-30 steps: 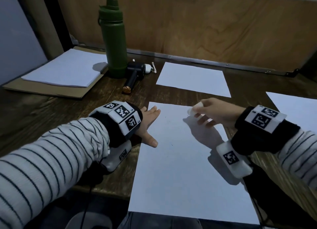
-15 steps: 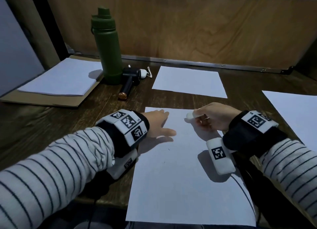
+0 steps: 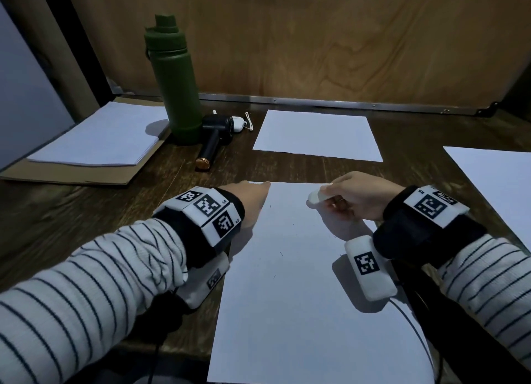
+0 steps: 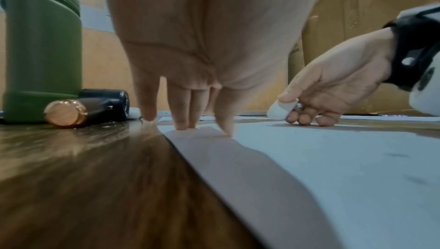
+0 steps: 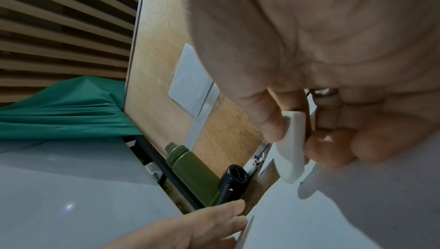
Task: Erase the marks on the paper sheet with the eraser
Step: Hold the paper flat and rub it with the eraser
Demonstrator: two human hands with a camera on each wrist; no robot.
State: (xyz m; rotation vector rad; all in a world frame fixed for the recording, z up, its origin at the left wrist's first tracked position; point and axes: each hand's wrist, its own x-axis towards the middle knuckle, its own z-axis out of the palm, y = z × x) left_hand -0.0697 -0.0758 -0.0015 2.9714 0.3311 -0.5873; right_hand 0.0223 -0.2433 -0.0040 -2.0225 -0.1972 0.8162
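Observation:
A white paper sheet [image 3: 301, 297] lies in front of me on the dark wooden table, with a few tiny dark marks [image 3: 281, 253] near its middle. My left hand [image 3: 253, 191] rests flat, fingers [image 4: 183, 113] straight, on the sheet's far left corner. My right hand [image 3: 339, 201] pinches a small white eraser [image 3: 316, 195] between thumb and fingers near the sheet's far edge. In the right wrist view the eraser [image 5: 291, 147] points down with its tip at the paper [image 5: 321, 215], beside a small mark. The left wrist view shows the eraser [image 4: 282, 110] and curled right fingers low over the sheet [image 4: 345, 159].
A green bottle [image 3: 172, 81] and a black handheld fan [image 3: 214, 138] stand at the back left. Left of them a paper stack [image 3: 100, 136] lies on cardboard. Other sheets lie at the back [image 3: 316, 136] and at the right [image 3: 494, 179]. A wooden panel closes the back.
My left hand has slid from the sheet's left edge up to its far left corner. My right hand has lowered the eraser toward the sheet's far edge. The head view has tilted.

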